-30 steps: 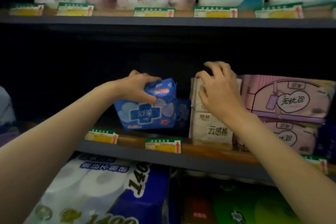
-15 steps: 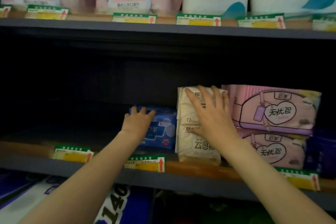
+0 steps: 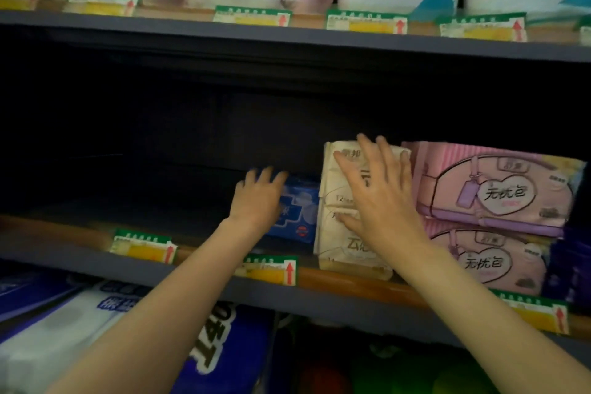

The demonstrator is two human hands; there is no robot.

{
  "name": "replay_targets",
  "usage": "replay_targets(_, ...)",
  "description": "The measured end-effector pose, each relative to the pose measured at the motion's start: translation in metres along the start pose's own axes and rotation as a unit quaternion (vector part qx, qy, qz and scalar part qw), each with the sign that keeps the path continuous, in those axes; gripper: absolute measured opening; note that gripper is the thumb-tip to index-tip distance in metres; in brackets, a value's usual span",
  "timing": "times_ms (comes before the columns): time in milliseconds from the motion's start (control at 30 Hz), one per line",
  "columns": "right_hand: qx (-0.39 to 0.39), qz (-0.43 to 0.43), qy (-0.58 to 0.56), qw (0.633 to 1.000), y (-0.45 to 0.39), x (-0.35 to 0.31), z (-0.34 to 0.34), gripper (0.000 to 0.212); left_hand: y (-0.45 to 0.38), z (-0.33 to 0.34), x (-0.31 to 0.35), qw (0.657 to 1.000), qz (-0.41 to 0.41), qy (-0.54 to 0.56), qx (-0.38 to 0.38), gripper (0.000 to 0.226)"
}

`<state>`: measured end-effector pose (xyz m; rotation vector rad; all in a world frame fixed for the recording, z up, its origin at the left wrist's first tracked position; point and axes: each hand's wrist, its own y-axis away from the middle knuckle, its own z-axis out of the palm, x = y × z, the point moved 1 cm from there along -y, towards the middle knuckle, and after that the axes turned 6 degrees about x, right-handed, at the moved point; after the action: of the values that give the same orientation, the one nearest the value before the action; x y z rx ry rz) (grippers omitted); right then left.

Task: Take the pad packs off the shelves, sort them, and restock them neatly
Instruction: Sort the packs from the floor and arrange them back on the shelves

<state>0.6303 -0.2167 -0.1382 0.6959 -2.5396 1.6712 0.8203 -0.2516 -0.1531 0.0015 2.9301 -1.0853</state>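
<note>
On the middle shelf (image 3: 351,281) I see a blue plastic pad pack (image 3: 299,211); my left hand (image 3: 257,201) presses it with relaxed fingers. My right hand (image 3: 380,201) lies flat, fingers straight, on the stacked cream pad packs (image 3: 339,243) just beside it.

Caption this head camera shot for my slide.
Left hand pushes blue pad pack; right hand presses stacked cream pad packs.

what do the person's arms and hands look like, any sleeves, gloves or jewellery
Both arms are bare from the bottom edge of the picture up to the wrists: no sleeves show. The left hand and right hand wear no gloves, and no ring, watch or bracelet can be seen. The picture is dim and slightly blurred, so nail details cannot be told.
</note>
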Motion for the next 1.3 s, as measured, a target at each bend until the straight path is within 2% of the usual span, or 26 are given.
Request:
replay_targets(67, 0.088, -0.033, -0.066, 0.993, 0.018, -0.012, 0.001, 0.080, 0.024, -0.012, -0.003, 0.990, 0.052, 0.018, 0.132, 0.053)
replay_targets(133, 0.132, -0.060, -0.155, 0.977, 0.047, -0.031, -0.005, 0.055, 0.052, -0.020, -0.009, 0.967, 0.085, 0.054, 0.235, 0.041)
replay_targets(167, 0.131, -0.070, -0.199, 0.969, 0.063, -0.040, -0.007, 0.047, 0.069, -0.024, -0.013, 0.958, 0.090, 0.066, 0.263, 0.040)
replay_targets(233, 0.101, -0.086, -0.274, 0.952, 0.102, -0.056, -0.008, 0.039, 0.109, -0.029, -0.021, 0.956, 0.087, 0.094, 0.264, 0.040)
replay_targets(367, 0.016, -0.134, -0.372, 0.918, 0.197, -0.081, 0.012, 0.029, 0.205, -0.022, -0.028, 0.965, 0.120, 0.110, 0.205, 0.032)
replay_targets(467, -0.093, -0.181, -0.407, 0.891, 0.273, -0.102, 0.041, 0.029, 0.282, 0.006, -0.037, 0.969, 0.160, 0.104, 0.157, 0.025)
replay_targets(567, -0.214, -0.226, -0.413, 0.856, 0.335, -0.130, 0.069, 0.032, 0.345, 0.037, -0.053, 0.980, 0.177, 0.062, 0.070, 0.019)
replay_targets(633, -0.234, -0.267, -0.439, 0.825, 0.364, -0.154, 0.080, 0.034, 0.379, 0.054, -0.069, 0.987, 0.155, 0.038, 0.005, 0.019)
replay_targets(767, -0.302, -0.307, -0.500, 0.751, 0.400, -0.212, 0.088, 0.044, 0.444, 0.080, -0.100, 0.991, 0.083, -0.015, -0.101, 0.023)
replay_targets(833, -0.386, -0.359, -0.476, 0.704, 0.420, -0.244, 0.091, 0.055, 0.475, 0.090, -0.106, 0.985, 0.063, -0.042, -0.156, 0.027)
replay_targets(933, -0.548, -0.415, -0.416, 0.595, 0.457, -0.286, 0.094, 0.075, 0.507, 0.098, -0.107, 0.968, 0.055, -0.075, -0.232, 0.033)
replay_targets(1033, -0.611, -0.418, -0.398, 0.541, 0.489, -0.315, 0.091, 0.092, 0.517, 0.097, -0.108, 0.960, 0.046, -0.096, -0.261, 0.037)
replay_targets(1133, -0.650, -0.404, -0.373, 0.524, 0.514, -0.336, 0.083, 0.105, 0.519, 0.098, -0.111, 0.959, 0.044, -0.107, -0.258, 0.038)
replay_targets(1200, -0.661, -0.375, -0.355, 0.544, 0.525, -0.348, 0.073, 0.107, 0.520, 0.100, -0.113, 0.959, 0.042, -0.117, -0.256, 0.038)
replay_targets(1300, -0.670, -0.340, -0.341, 0.566, 0.526, -0.357, 0.065, 0.100, 0.521, 0.104, -0.112, 0.960, 0.034, -0.091, -0.261, 0.037)
